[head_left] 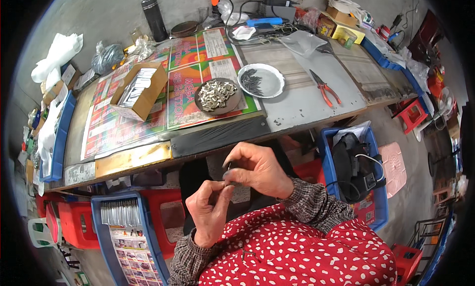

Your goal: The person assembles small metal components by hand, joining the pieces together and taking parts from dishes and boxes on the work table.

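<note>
In front of my lap, just off the table's near edge, my two hands meet at the fingertips. My right hand is closed in a pinch on a small thin dark piece that shows between thumb and forefinger. Thumb and forefinger of my left hand press together right below it; what they hold is hidden. Nearest on the table is a dark round dish heaped with short metallic cylinders. Beside it stands a white scalloped bowl with thin dark pieces at its left side.
An open cardboard box with slim packets sits left on the table; red-handled pliers lie right. Blue crates flank me: one with silvery rods, one with a black bag. A black thermos and cables line the back.
</note>
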A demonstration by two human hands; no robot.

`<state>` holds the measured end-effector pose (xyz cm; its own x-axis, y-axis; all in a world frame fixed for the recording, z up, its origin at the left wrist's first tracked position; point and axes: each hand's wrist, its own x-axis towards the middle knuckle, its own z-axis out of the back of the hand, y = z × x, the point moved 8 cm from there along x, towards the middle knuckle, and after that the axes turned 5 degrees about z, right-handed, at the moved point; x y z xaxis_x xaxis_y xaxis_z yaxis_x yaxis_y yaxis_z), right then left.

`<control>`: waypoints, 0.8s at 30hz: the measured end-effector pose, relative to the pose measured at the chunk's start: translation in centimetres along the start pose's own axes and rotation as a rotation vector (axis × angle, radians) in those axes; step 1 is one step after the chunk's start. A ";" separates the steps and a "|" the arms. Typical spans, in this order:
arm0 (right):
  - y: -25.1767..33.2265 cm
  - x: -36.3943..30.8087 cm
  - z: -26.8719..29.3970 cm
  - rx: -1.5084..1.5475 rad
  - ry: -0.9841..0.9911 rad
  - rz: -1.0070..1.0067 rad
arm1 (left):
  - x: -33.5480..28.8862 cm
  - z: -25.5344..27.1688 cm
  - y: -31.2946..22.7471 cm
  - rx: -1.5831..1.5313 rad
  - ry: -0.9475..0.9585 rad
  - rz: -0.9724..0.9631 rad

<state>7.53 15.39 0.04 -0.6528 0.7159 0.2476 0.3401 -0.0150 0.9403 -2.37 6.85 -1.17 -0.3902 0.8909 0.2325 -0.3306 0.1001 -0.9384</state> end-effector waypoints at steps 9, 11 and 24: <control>0.8 0.1 1.2 -0.126 -0.011 -0.023 | 0.0 -0.1 0.4 -0.083 0.025 0.057; 1.0 0.1 1.1 -0.142 -0.012 -0.024 | 0.1 -0.1 0.6 -0.088 0.034 0.064; 2.6 0.1 0.7 -0.421 0.010 0.163 | 0.0 0.0 0.7 -0.072 0.045 0.064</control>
<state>8.80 15.87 2.31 -0.6208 0.6738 0.4009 0.1354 -0.4115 0.9013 -2.64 6.93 -1.85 -0.3685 0.9155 0.1617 -0.2429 0.0730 -0.9673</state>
